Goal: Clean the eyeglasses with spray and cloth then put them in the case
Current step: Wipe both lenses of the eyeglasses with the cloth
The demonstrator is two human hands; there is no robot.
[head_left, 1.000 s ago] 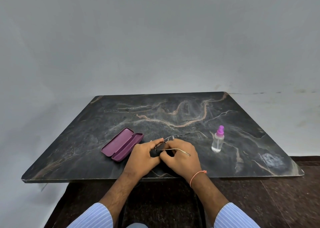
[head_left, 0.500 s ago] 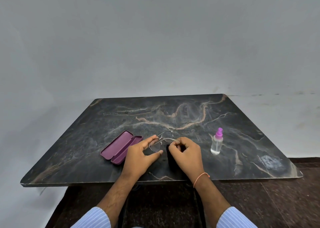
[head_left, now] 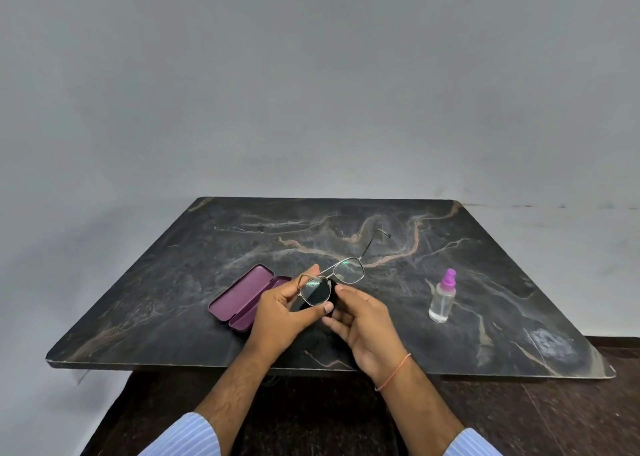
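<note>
While my left hand (head_left: 282, 311) pinches the near lens rim of the wire-framed eyeglasses (head_left: 330, 280) between thumb and fingers, my right hand (head_left: 363, 320) grips a black cloth (head_left: 320, 317) behind that lens. I hold the glasses just above a dark marble table (head_left: 173, 282). An open purple case (head_left: 242, 298) lies just left; a pink-capped spray bottle (head_left: 442, 298) stands upright to the right.
</note>
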